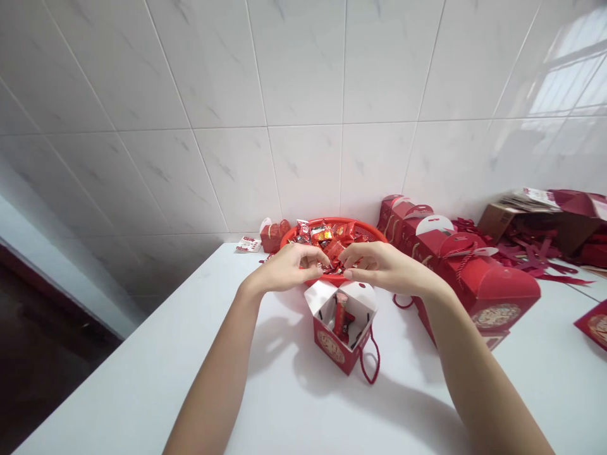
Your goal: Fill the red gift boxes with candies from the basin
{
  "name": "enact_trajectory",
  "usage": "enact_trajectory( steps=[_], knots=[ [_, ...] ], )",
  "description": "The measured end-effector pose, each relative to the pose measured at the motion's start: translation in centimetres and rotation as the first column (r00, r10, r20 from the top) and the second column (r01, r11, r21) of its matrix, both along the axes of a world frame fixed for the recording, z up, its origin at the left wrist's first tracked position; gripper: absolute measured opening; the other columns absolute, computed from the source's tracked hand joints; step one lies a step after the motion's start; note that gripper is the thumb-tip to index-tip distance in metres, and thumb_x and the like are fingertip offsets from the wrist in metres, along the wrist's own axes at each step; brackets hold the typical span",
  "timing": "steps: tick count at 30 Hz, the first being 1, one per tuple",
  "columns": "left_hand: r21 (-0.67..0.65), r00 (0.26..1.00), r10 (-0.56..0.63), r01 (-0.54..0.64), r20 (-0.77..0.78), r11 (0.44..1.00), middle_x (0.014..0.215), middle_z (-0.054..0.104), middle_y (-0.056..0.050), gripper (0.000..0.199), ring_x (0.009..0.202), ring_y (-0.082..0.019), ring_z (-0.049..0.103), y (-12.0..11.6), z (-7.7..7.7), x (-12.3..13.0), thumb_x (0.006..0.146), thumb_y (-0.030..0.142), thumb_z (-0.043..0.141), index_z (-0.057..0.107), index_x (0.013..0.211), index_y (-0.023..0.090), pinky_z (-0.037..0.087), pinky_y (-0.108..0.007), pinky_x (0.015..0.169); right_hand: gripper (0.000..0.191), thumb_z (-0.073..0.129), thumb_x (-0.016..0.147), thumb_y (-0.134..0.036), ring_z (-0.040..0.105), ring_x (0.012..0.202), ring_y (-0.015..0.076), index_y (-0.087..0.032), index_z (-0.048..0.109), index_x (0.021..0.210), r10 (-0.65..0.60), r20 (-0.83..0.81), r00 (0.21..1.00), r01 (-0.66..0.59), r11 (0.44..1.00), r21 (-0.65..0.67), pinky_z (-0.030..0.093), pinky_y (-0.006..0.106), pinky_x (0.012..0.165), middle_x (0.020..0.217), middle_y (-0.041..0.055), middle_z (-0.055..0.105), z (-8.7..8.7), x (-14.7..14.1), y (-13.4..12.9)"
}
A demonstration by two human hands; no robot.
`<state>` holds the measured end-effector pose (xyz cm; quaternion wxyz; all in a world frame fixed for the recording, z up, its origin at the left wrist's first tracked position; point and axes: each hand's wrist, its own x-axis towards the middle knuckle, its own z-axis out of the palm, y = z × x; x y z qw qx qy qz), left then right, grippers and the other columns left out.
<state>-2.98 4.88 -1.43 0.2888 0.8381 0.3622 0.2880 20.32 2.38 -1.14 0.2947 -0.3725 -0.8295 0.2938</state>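
Note:
My left hand (pixel 294 265) reaches over the front rim of a round red plastic basket (pixel 374 231), its fingers curved and apart from the thumb. Facing it, my right hand (pixel 372 261) has the same open curl, fingertips near the wrapped candies (pixel 336 248). I see nothing held in either hand, though the fingertips overlap the candies in view. Just below my hands stands a small red gift box (pixel 334 351) with its white-lined flaps open and a red cord handle (pixel 374 360) hanging at the right. Inside it lie a tube-shaped red candy (pixel 340 313) and another red-wrapped piece.
Several red gift boxes (pixel 502 284) stand in a row at the right. Beyond them are dark red ribbons (pixel 526 253) and a cardboard box (pixel 496 221). A small red box (pixel 274 236) and a printed card (pixel 249 244) sit left of the basket. A tiled wall (pixel 303 164) backs the white table (pixel 199 354).

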Motion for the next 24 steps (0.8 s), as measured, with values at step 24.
enact_trajectory(
  steps=[24],
  knots=[
    [-0.329, 0.796, -0.400, 0.267, -0.454, 0.906, 0.086, 0.070, 0.000, 0.041, 0.081, -0.019, 0.065, -2.8, 0.7, 2.0, 0.074, 0.044, 0.077, 0.068, 0.109, 0.024, 0.045, -0.024, 0.067, 0.074, 0.075, 0.079, -0.050, 0.063, 0.113, 0.0269, -0.027, 0.040, 0.140, -0.363, -0.350, 0.863, 0.349, 0.931, -0.105, 0.052, 0.046, 0.096, 0.126, 0.0105, 0.063, -11.4, 1.5, -4.1]
  ],
)
